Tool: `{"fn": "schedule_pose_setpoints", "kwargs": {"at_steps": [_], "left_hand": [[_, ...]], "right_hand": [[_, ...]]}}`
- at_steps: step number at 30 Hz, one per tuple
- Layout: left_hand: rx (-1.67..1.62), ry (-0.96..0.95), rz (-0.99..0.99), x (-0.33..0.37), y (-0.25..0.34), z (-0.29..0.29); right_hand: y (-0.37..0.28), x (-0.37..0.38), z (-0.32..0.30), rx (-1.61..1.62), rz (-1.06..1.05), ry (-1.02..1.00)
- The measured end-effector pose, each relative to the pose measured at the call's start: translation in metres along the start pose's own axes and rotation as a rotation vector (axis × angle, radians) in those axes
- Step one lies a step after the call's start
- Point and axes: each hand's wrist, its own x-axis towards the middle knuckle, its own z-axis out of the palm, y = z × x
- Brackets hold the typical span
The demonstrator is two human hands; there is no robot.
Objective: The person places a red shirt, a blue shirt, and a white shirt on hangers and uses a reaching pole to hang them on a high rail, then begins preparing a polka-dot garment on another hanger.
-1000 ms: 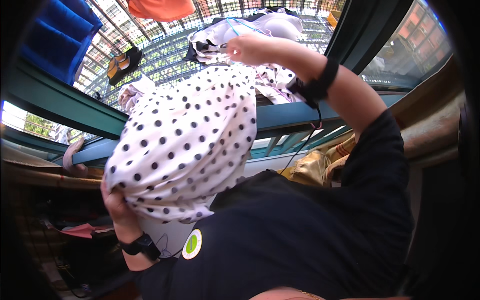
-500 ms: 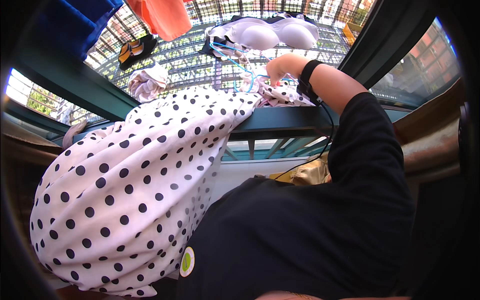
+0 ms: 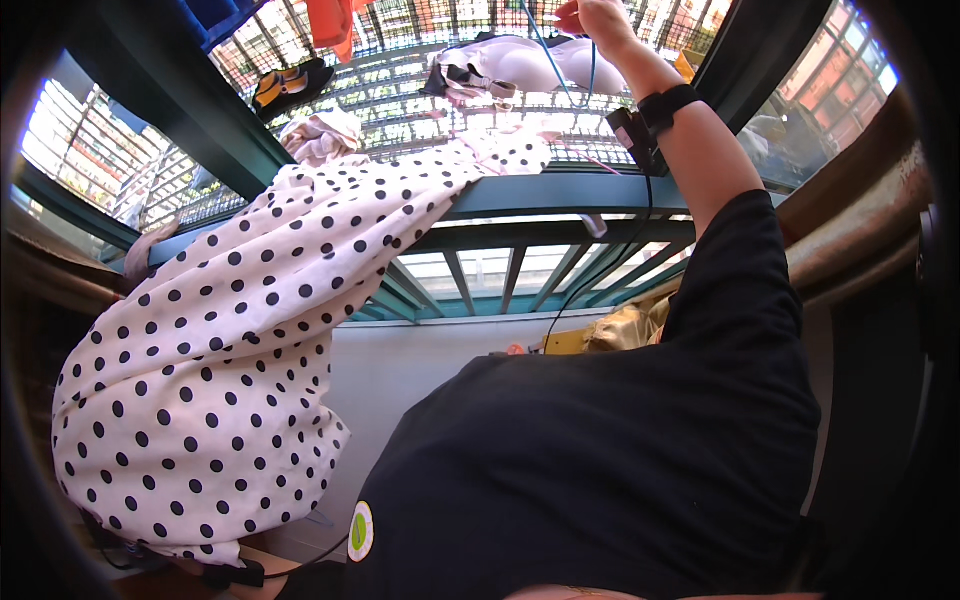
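Note:
My right hand (image 3: pixel 598 18) is raised high above the teal railing (image 3: pixel 560 192), fingers pinched on a thin blue hanger wire (image 3: pixel 592 68). A black band sits on that wrist. A white garment with black dots (image 3: pixel 230 330) drapes from the railing top down to the lower left, over my left arm. My left hand is hidden under that cloth. Only its wrist with a black band (image 3: pixel 235 575) shows at the bottom edge. My black shirt (image 3: pixel 600 460) fills the lower middle.
Beyond the railing, over a metal grille, hang pale garments (image 3: pixel 520 62), an orange cloth (image 3: pixel 330 22) and a yellow-and-black item (image 3: pixel 290 85). A crumpled white cloth (image 3: pixel 322 135) lies on the rail. A gold bag (image 3: pixel 620 328) sits by the white wall below.
My right hand let go of the dotted garment's end on the rail and rose to the blue wire. The garment dropped lower and spread over my left arm.

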Motion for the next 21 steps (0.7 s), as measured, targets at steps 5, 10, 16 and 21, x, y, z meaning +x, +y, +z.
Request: {"fn": "schedule_pose_setpoints", "kwargs": {"at_steps": [5,10,16,21], "left_hand": [[0.007,0.029,-0.013,0.015,-0.001,-0.038],[-0.001,0.044,-0.03,0.03,-0.008,-0.06],[-0.006,0.087,-0.051,0.039,-0.006,-0.082],[0.005,0.112,-0.066,0.045,-0.005,-0.094]], "right_hand": [[-0.023,-0.071,0.049,-0.895,-0.145,-0.153],[0.035,-0.095,0.071,-1.241,-0.102,-0.395],[0.048,-0.131,0.104,-1.445,0.213,-0.937],[0.06,-0.132,0.11,-1.504,0.328,-0.991]]}}
